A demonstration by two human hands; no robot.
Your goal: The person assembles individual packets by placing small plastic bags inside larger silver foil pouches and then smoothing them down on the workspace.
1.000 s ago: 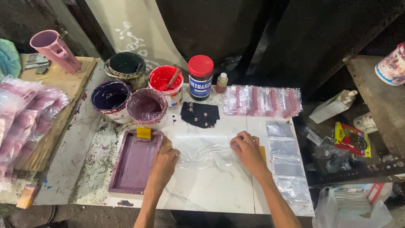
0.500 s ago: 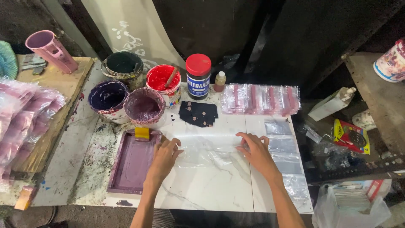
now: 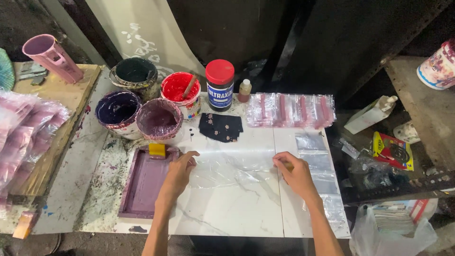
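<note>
Head view, left hand (image 3: 179, 171): flat, fingers spread narrow, pressing the near-left edge of a clear plastic sheet (image 3: 232, 163); gripping nothing.
Head view, right hand (image 3: 295, 171): fingers curled on the sheet's right edge, something small and yellowish tucked under the fingertips; cannot tell what.
Sheet: lying wrinkled on the white marble-look tabletop (image 3: 232, 208), stretched between both hands.
Left of the left hand: purple tray (image 3: 144, 182), touching the hand's outer side, with a yellow block (image 3: 157, 150) at its far end.
Beyond the left hand: dark flowered cloth scrap (image 3: 220, 127); farther off, four paint tubs, purple (image 3: 159, 118), dark blue (image 3: 118, 109), red (image 3: 180, 90) and black (image 3: 134, 73).
Beyond the right hand: row of pink-striped plastic bags (image 3: 290, 110); red-capped jar (image 3: 220, 85) to their left.
Right of the right hand: strip of clear small bags (image 3: 316, 161).
Doing it well, as a judgement: even outward pull from both palms, wrinkles smoothed from the middle, sheet kept off wet paint spots.
</note>
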